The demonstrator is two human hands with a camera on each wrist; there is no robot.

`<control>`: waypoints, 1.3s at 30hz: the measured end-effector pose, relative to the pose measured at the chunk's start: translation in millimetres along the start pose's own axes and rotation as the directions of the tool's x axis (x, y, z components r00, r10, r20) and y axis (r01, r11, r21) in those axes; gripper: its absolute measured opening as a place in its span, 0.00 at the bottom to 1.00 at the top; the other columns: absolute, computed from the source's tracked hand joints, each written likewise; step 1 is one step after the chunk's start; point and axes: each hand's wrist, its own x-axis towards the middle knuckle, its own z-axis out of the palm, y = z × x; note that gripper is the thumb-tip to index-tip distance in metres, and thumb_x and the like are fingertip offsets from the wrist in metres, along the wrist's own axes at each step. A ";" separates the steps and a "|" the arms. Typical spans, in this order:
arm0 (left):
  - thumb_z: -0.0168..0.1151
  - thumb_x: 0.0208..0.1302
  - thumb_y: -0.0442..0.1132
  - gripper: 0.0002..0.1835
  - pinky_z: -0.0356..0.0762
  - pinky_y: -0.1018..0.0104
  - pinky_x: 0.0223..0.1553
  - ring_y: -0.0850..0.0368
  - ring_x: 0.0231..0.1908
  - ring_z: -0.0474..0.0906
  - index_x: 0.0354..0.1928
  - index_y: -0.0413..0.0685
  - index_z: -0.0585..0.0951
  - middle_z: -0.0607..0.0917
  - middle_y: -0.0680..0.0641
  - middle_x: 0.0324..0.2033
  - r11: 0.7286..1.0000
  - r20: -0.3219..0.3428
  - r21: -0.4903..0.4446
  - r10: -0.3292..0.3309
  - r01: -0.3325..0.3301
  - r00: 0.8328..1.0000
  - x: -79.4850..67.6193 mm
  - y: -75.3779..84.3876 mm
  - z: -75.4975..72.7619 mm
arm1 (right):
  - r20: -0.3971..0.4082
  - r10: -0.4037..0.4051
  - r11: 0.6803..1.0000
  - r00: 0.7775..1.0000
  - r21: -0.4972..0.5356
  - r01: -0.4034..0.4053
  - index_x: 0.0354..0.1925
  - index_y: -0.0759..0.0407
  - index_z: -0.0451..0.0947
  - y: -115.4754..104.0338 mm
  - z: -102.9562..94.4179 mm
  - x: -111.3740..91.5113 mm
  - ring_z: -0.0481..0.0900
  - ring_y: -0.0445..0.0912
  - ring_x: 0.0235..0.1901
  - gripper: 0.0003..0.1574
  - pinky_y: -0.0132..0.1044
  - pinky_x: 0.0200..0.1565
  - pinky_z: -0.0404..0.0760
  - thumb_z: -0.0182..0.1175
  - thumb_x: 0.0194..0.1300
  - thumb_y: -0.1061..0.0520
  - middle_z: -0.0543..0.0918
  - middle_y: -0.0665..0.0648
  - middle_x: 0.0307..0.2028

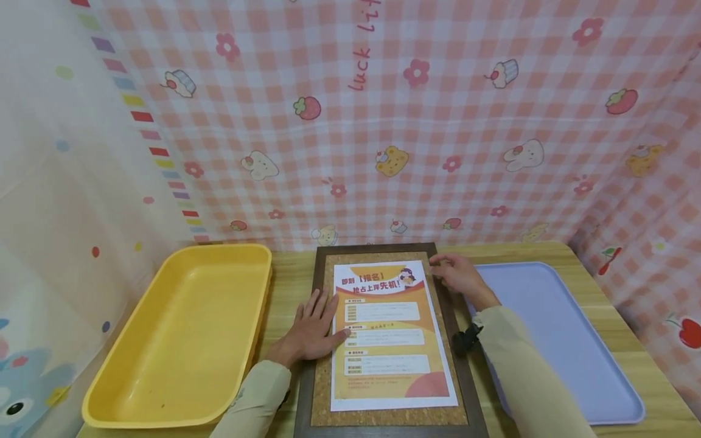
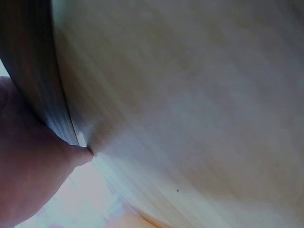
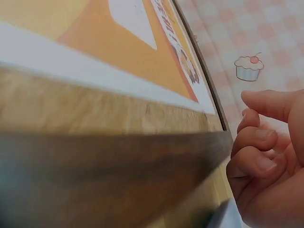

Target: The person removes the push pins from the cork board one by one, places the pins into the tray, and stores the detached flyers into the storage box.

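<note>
A printed orange-and-white poster point(image 1: 386, 365) lies flat on a cork board point(image 1: 320, 420) with a dark brown frame point(image 1: 473, 401). My left hand point(image 1: 312, 331) rests with spread fingers on the board's left side, thumb over the poster's left edge. In the left wrist view, part of that hand point(image 2: 33, 166) shows against the dark frame. My right hand point(image 1: 457, 277) is by the poster's upper right corner, over the frame. The right wrist view shows this hand point(image 3: 266, 152) with curled fingers, thumb and forefinger tips close together, and nothing visible between them.
A deep yellow tray point(image 1: 257, 292) stands left of the board on the wooden table point(image 1: 287, 277). To the right lies a shallow lavender tray point(image 1: 558, 340), partly under my right forearm. A pink checked curtain point(image 1: 350, 134) hangs behind the table.
</note>
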 end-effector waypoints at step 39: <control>0.40 0.67 0.65 0.43 0.35 0.38 0.66 0.44 0.71 0.28 0.74 0.49 0.43 0.38 0.42 0.73 1.000 0.001 0.007 0.000 0.000 1.000 -1.0 0.6 0.2 | 0.068 0.112 0.986 0.991 -0.133 -0.102 0.52 0.59 0.72 -5.7 17.7 40.0 0.62 0.41 0.15 0.23 0.33 0.18 0.60 0.63 0.59 0.55 0.71 0.51 0.20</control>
